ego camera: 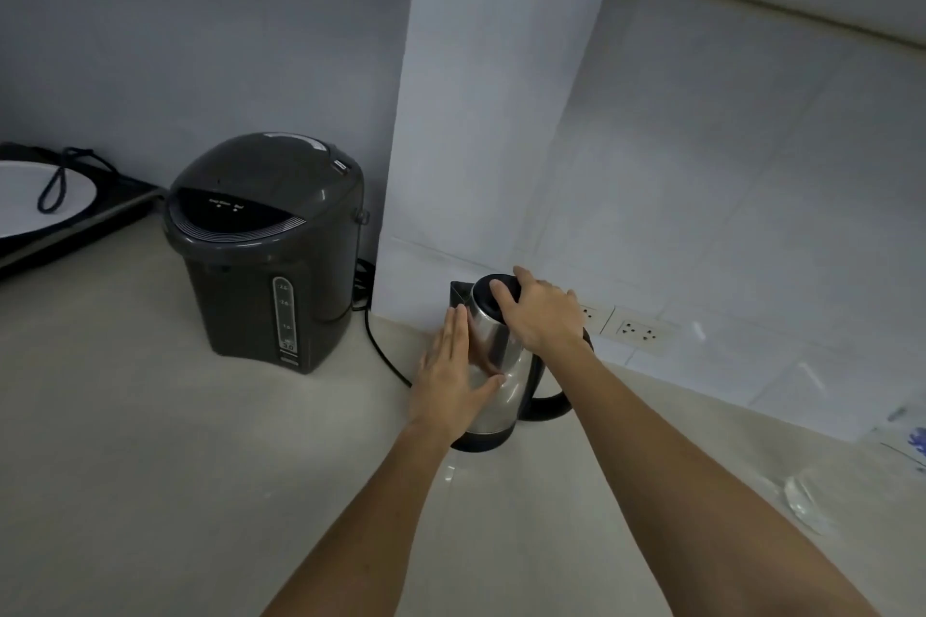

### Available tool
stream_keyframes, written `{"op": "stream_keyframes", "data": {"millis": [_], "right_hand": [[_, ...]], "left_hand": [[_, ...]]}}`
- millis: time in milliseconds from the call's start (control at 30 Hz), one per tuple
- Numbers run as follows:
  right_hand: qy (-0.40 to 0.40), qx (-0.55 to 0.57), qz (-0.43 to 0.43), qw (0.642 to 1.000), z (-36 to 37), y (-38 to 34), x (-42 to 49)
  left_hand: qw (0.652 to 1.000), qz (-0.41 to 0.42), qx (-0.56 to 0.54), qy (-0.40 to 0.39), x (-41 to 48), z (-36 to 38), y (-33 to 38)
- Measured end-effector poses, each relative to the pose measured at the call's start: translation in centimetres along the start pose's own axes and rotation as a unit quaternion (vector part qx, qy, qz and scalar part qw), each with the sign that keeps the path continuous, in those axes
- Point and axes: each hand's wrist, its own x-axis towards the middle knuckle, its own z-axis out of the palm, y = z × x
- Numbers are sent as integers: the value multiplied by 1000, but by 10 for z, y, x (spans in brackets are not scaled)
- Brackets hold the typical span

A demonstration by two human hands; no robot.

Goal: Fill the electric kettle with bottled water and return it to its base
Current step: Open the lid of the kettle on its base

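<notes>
- A steel kettle (pixel 493 366) is standing upright on its dark base (pixel 481 442) on the pale counter (pixel 150 441), close to the white tiled wall (pixel 701 215) and in front of a white pillar (pixel 481 115)
- The left hand (pixel 453 373) is lying flat against the kettle's left side, fingers straight and together, thumb stretched across the shiny body; it is pressing rather than gripping
- The right hand (pixel 543 316) is resting on top of the kettle, fingers curled down over the black lid (pixel 488 293), the thumb lying on the lid's near side
- The lid is sitting closed on the kettle, and the spout (pixel 460 295) is pointing to the left and away
- The kettle's black handle (pixel 551 403) is sticking out to the right, below the right forearm; neither hand is touching it
- A dark grey water dispenser (pixel 265 246) is standing well to the left of the kettle, its black cord (pixel 383 356) trailing over the counter towards the kettle's base
- At the far left a white plate (pixel 35 205) is lying on a dark tray (pixel 75 236), with a loop of dark cord (pixel 55 190) over it
- Two wall sockets (pixel 636 330) are showing just behind the right hand
- At the right edge something clear (pixel 806 496) is lying on the counter, too blurred to tell what it is
</notes>
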Motion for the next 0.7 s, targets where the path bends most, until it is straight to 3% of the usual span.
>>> {"op": "stream_keyframes", "data": {"millis": [700], "right_hand": [[53,33,44,997,5,-5,0]], "left_hand": [[1000,-7,6,23,-2,2,3]]}}
